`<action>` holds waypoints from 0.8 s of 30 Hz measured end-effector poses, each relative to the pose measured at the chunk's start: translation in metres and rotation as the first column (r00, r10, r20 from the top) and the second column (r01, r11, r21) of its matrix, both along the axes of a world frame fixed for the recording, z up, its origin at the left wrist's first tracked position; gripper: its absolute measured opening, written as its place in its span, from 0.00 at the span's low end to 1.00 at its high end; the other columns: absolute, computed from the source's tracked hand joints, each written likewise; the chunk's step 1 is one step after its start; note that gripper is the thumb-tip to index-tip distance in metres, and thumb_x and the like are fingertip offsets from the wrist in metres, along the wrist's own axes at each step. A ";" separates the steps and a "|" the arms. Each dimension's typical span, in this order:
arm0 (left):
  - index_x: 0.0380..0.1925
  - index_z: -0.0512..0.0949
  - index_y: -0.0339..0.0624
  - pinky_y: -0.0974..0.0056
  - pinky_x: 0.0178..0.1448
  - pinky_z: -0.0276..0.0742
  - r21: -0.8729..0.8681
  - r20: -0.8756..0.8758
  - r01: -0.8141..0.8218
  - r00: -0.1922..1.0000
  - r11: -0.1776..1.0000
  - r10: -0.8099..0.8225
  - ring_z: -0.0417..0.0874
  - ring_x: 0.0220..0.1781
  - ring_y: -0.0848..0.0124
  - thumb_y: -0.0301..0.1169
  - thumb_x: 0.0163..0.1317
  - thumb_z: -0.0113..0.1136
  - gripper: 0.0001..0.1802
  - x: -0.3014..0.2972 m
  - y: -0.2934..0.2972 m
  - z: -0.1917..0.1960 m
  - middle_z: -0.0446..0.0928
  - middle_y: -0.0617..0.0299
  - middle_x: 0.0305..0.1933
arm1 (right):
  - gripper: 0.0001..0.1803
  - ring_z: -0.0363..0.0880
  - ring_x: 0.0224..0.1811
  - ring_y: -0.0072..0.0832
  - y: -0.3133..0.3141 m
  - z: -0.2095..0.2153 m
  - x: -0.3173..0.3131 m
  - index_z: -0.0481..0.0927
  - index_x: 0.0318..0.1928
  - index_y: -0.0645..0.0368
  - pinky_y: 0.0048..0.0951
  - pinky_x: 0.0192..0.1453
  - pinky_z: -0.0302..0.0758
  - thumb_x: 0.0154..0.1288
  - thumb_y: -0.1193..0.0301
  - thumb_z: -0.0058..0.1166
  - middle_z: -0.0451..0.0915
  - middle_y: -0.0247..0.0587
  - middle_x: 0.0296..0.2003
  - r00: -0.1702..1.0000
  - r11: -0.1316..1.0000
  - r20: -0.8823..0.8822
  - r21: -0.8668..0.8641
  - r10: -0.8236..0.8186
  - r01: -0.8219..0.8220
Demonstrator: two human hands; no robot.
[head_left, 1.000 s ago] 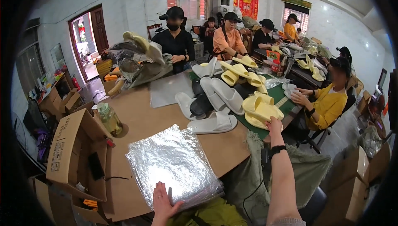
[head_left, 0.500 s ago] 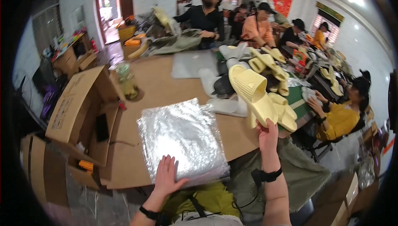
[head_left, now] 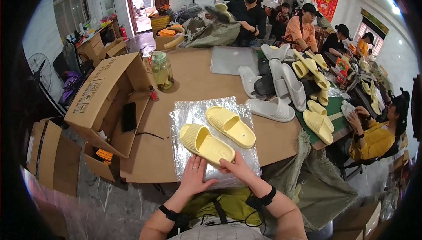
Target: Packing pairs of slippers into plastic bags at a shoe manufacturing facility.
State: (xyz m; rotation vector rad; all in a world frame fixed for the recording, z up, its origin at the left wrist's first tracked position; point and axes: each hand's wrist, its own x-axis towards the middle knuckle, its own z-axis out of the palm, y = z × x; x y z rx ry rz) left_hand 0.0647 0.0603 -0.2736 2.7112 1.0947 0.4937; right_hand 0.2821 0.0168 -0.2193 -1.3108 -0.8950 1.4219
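Note:
Two pale yellow slide slippers lie side by side on a stack of clear, shiny plastic bags. The nearer slipper has its heel between the thumb and fingers of my right hand. Beyond it, the second slipper rests on the bags, untouched. My left hand is open, its fingers stretched out against the nearer slipper's side and the thumb spread over the bags. Both slippers have their strap ends toward the far left.
Left of the bags, an opened cardboard box holds a black phone. A glass jar and small red bottle stand near it. Grey slippers and another yellow pair lie to the right. Co-workers sit and stand around the table.
My right hand has brought the yellow slippers from the right-hand pile down onto the plastic bags. My left hand has shifted right to the nearer slipper. The view has turned somewhat left.

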 end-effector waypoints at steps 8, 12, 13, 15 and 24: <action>0.69 0.63 0.30 0.39 0.78 0.54 0.057 0.050 0.004 0.999 0.998 -0.007 0.58 0.76 0.38 0.65 0.55 0.64 0.55 0.001 0.000 0.009 0.59 0.34 0.73 | 0.43 0.72 0.56 0.50 0.036 -0.001 0.034 0.74 0.59 0.69 0.46 0.56 0.75 0.56 0.45 0.69 0.73 0.56 0.49 0.315 0.914 0.881 0.397 -0.353 -0.087; 0.70 0.63 0.32 0.39 0.78 0.53 0.047 0.053 0.017 0.998 0.999 -0.019 0.55 0.78 0.39 0.66 0.56 0.64 0.55 0.000 0.002 0.002 0.57 0.34 0.74 | 0.44 0.73 0.54 0.50 0.079 -0.009 0.021 0.76 0.55 0.69 0.46 0.55 0.76 0.55 0.40 0.66 0.74 0.55 0.48 0.214 0.957 0.946 0.272 -0.246 -0.104; 0.71 0.62 0.34 0.40 0.79 0.51 0.014 0.046 0.012 0.999 1.000 -0.013 0.53 0.79 0.39 0.66 0.56 0.63 0.55 -0.001 0.002 0.000 0.55 0.35 0.76 | 0.44 0.73 0.54 0.50 0.087 -0.010 0.012 0.76 0.55 0.69 0.46 0.55 0.76 0.55 0.40 0.66 0.74 0.55 0.48 0.216 0.954 0.943 0.280 -0.253 -0.105; 0.71 0.62 0.35 0.40 0.79 0.50 0.011 0.039 0.011 0.999 1.000 -0.011 0.53 0.79 0.39 0.66 0.56 0.63 0.55 0.001 0.002 0.002 0.54 0.35 0.76 | 0.43 0.74 0.53 0.49 0.098 -0.009 0.003 0.77 0.52 0.69 0.46 0.51 0.78 0.52 0.40 0.68 0.73 0.55 0.47 0.164 0.969 0.962 0.233 -0.216 -0.088; 0.71 0.63 0.33 0.40 0.80 0.48 0.006 0.005 -0.008 1.000 1.000 0.008 0.51 0.79 0.37 0.66 0.58 0.61 0.54 0.002 0.000 0.000 0.53 0.33 0.77 | 0.17 0.81 0.38 0.50 0.093 -0.017 0.050 0.79 0.34 0.63 0.45 0.42 0.78 0.64 0.59 0.62 0.79 0.49 0.34 0.304 0.904 0.853 0.419 -0.424 0.086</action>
